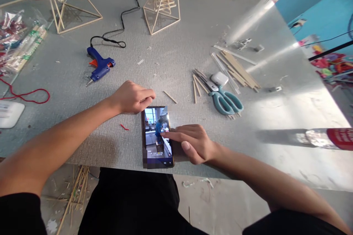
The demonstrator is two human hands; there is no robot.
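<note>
A phone (157, 152) lies flat near the front edge of the grey table (176, 44), its screen lit with a video. My right hand (193, 142) rests beside it, with the index finger stretched out and touching the screen. My left hand (134, 97) lies on the table just above the phone's top left corner, fingers loosely curled with nothing in them. A single short wooden stick (170, 97) lies just right of the left hand.
A blue glue gun (99, 67) with a black cord lies at the left. Teal scissors (224, 99), a white case (219, 78) and several wooden sticks (237, 69) lie at the right. Two stick pyramids (162, 3) (66, 0) stand at the back. A bottle (328, 138) lies at the right.
</note>
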